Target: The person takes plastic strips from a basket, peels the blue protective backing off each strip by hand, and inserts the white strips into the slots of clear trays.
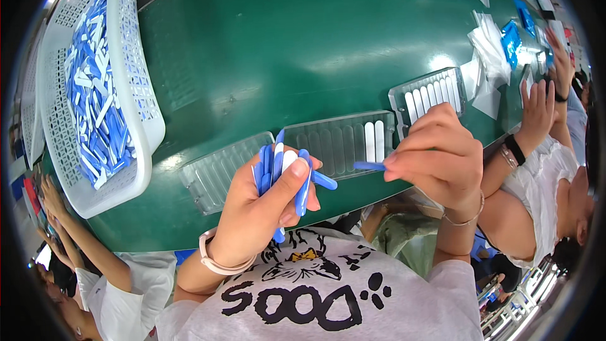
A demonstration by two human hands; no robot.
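Observation:
My left hand (259,205) is closed around a bunch of flat, round-ended blue and white sticks (278,163), which fan out past the fingers. Between the thumb and fingers of my right hand (435,155) is a single blue stick (367,166), held almost level. It hovers just in front of a clear slotted plastic tray (303,134), whose right end holds two white sticks (374,141) side by side. Another clear tray (211,172), left of it, shows bare slots and is partly behind my left hand. A third tray (398,96), at the right, carries a row of several white sticks.
A white perforated basket (148,120) full of blue and white sticks stands at the left on the green table (265,38). Clear plastic sheets (489,50) and blue packets (511,43) lie at the right. Co-workers' hands (540,110) are at the right edge, others (57,205) at the left.

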